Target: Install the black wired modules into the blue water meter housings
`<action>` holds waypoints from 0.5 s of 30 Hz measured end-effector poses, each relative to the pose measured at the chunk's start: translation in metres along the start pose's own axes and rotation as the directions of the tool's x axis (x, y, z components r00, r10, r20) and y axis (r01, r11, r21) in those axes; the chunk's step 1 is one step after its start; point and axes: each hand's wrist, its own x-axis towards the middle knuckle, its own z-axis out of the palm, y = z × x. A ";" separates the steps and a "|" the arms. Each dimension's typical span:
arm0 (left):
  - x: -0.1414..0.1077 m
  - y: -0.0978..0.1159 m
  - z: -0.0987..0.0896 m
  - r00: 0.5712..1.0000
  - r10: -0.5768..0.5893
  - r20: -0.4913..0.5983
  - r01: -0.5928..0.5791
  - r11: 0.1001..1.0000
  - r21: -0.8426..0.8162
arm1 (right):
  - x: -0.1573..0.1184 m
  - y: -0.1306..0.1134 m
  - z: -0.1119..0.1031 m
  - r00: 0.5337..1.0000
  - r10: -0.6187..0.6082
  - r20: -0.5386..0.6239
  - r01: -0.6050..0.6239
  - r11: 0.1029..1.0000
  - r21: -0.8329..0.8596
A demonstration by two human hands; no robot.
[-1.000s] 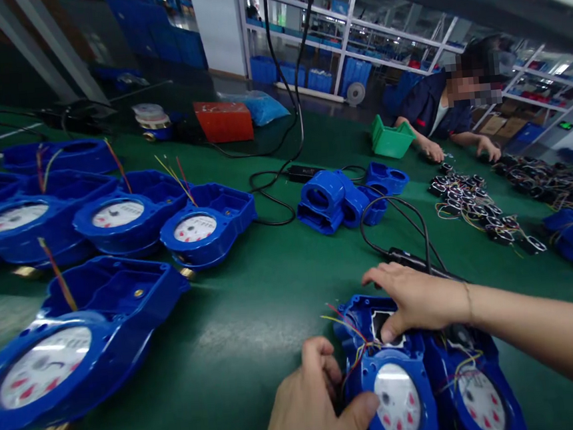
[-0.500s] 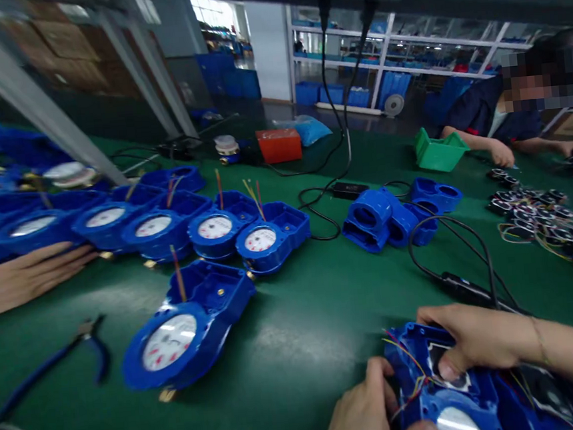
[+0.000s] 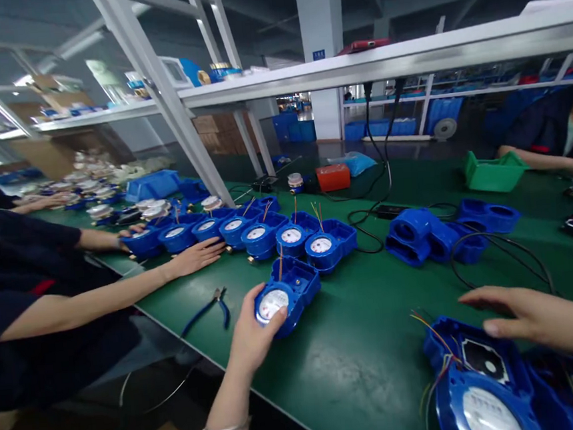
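Green matting (image 3: 358, 342) covers the long bench, with a steel shelf frame (image 3: 166, 98) slanting up across the upper left of the frame. Low in the middle, the left hand (image 3: 250, 332) has its fingers curled round the dial end of a single blue meter (image 3: 286, 294), thumb on the white face; that meter lies alone, just in front of a row of about seven similar blue meters (image 3: 248, 232) running toward the left centre. At the lower right the right hand (image 3: 520, 311) hovers flat with its fingers spread and loose, grasping nothing, just above an open meter body (image 3: 474, 376) with coloured wires spilling from its left side; a second housing shows partly at the bottom right corner.

One pair of blue-handled pliers (image 3: 207, 309) lies near the bench's front edge, left of the held meter. A co-worker's two hands (image 3: 197, 256) rest by the row from the left; another person's arm (image 3: 558, 164) shows at the far right beside one green bin (image 3: 493, 171). One cluster of blue housings (image 3: 428, 232) sits right of centre, and one orange box (image 3: 333, 177) further back, with black cables (image 3: 500, 250) looping between.

Bare mat lies open between the two hands, while the front edge runs diagonally close beneath the left wrist.
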 end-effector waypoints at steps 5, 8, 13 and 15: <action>-0.049 0.032 0.035 0.999 -0.046 0.028 0.046 0.999 -0.003 | -0.046 0.043 -0.006 0.976 0.097 -0.197 -0.083 0.994 0.075; -0.076 0.059 0.067 0.992 -0.108 0.057 0.109 0.994 -0.012 | -0.081 0.063 -0.004 0.918 0.170 -0.359 -0.108 0.977 0.185; -0.092 0.093 0.120 0.981 -0.130 0.142 0.134 0.991 -0.021 | -0.119 0.105 -0.002 0.710 0.293 -0.640 -0.189 0.955 0.229; -0.088 0.089 0.135 0.980 -0.112 0.167 0.119 0.992 -0.032 | -0.127 0.132 -0.002 0.614 0.335 -0.715 -0.255 0.941 0.222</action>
